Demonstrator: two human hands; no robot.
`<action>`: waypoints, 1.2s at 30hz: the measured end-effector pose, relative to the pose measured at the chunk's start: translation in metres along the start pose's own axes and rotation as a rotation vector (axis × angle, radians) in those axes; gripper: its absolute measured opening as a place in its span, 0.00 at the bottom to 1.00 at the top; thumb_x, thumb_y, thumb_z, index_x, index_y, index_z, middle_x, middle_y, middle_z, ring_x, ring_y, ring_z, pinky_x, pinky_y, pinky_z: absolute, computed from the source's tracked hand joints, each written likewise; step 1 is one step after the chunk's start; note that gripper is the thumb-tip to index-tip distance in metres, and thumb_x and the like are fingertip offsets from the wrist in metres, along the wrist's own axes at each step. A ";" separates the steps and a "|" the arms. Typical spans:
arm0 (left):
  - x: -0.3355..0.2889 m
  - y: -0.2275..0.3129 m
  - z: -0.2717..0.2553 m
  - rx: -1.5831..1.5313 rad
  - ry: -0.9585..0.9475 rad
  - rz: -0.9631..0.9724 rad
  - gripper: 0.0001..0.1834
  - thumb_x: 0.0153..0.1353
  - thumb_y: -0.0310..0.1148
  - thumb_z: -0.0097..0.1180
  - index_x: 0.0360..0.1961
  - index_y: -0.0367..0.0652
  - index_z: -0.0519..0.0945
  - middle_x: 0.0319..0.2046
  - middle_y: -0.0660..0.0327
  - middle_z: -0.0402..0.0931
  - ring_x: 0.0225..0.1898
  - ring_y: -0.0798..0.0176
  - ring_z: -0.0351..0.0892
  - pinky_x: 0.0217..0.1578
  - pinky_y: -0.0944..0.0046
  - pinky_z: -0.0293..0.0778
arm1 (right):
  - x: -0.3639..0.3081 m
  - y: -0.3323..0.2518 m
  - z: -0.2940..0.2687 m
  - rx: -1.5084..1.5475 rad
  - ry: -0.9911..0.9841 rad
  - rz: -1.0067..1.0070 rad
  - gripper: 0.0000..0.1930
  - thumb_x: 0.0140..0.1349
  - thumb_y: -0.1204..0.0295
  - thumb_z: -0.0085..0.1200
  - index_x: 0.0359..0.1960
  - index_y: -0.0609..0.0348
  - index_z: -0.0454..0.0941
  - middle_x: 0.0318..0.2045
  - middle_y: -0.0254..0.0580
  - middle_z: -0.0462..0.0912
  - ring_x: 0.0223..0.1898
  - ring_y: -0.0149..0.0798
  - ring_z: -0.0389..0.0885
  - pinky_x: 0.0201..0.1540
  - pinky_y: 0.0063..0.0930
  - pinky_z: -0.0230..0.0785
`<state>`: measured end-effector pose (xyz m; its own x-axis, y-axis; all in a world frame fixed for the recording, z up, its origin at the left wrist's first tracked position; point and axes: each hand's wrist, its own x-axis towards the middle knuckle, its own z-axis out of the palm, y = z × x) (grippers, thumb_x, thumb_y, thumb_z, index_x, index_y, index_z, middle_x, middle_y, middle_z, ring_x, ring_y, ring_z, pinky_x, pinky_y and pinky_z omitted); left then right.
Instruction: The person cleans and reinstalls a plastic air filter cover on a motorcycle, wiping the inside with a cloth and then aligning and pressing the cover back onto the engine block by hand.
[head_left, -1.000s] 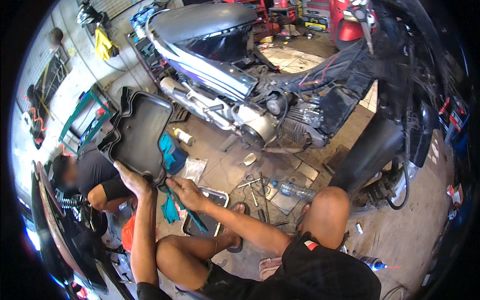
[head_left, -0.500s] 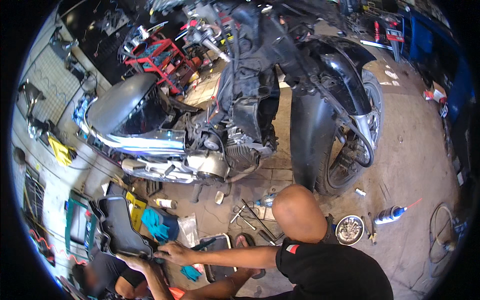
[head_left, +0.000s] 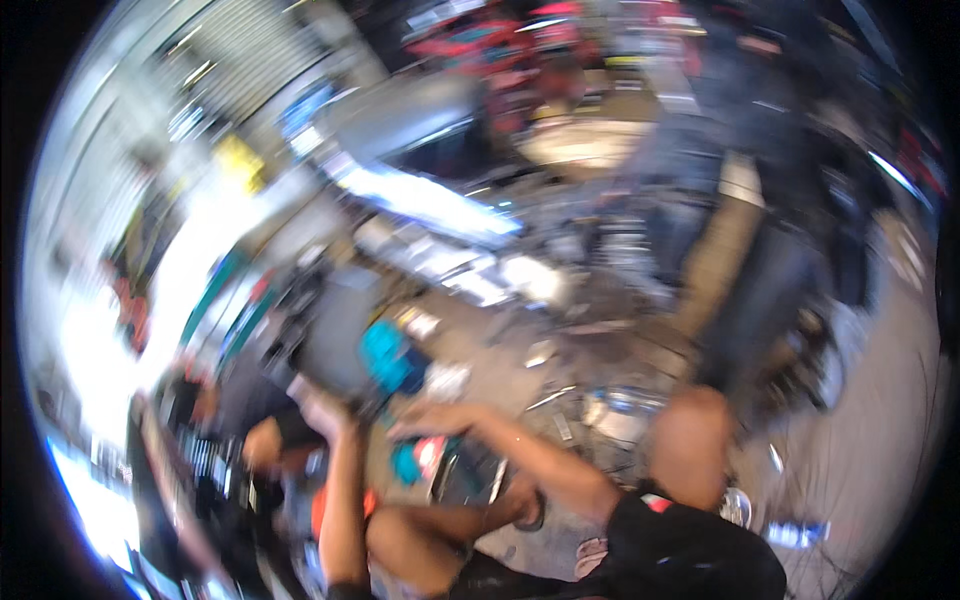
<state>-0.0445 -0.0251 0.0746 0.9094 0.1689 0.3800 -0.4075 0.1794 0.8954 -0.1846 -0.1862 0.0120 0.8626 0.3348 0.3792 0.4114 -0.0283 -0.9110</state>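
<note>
Motion blurs the whole head view. My left hand (head_left: 325,408) is raised at the lower edge of a dark grey-black plastic cover (head_left: 345,325), overlapping it; its fingers are too smeared to show whether they grip. To the right of that, my right hand (head_left: 432,420) reaches leftward with fingers stretched out, apart from the cover and with nothing seen in it. Teal gloves (head_left: 385,345) lie just beyond, between the cover and the motorcycle. Under my right forearm is a shallow tray (head_left: 470,475), with a teal and pinkish-red item (head_left: 420,458) beside it.
A partly dismantled motorcycle (head_left: 430,245) stretches across the far side. Another person's knee (head_left: 263,442) is close by at lower left. Tools (head_left: 550,398) lie on the floor near my right knee. A round dish (head_left: 737,505) and a blue-and-white can (head_left: 797,534) are at lower right.
The view has swung left, so the scene shifts right. My right hand has come off the black plastic cover and drawn back from it, while my left hand stays at its lower edge.
</note>
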 end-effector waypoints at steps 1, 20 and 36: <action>-0.003 -0.011 0.035 0.204 -0.026 0.098 0.31 0.72 0.57 0.42 0.57 0.39 0.75 0.43 0.62 0.74 0.40 0.61 0.73 0.43 0.60 0.70 | -0.009 0.024 -0.026 -0.188 0.062 0.030 0.16 0.68 0.55 0.54 0.49 0.48 0.86 0.50 0.47 0.82 0.52 0.43 0.79 0.57 0.39 0.70; -0.050 0.016 0.087 0.288 -0.232 0.111 0.34 0.77 0.48 0.33 0.72 0.31 0.51 0.67 0.29 0.53 0.67 0.31 0.56 0.69 0.51 0.54 | -0.038 -0.006 -0.022 0.509 0.393 0.136 0.22 0.75 0.54 0.45 0.52 0.62 0.76 0.31 0.33 0.78 0.24 0.23 0.68 0.24 0.18 0.56; -0.012 -0.033 0.037 1.018 0.087 1.078 0.41 0.54 0.18 0.46 0.70 0.19 0.50 0.71 0.35 0.51 0.74 0.39 0.48 0.74 0.51 0.46 | -0.011 -0.011 0.014 0.398 0.641 0.336 0.27 0.62 0.54 0.64 0.53 0.65 0.79 0.50 0.42 0.82 0.49 0.35 0.77 0.56 0.33 0.67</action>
<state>-0.0385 -0.0688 0.0489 0.1915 -0.1609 0.9682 -0.6001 -0.7998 -0.0142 -0.2031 -0.1761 0.0156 0.9712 -0.2377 -0.0142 0.0708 0.3451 -0.9359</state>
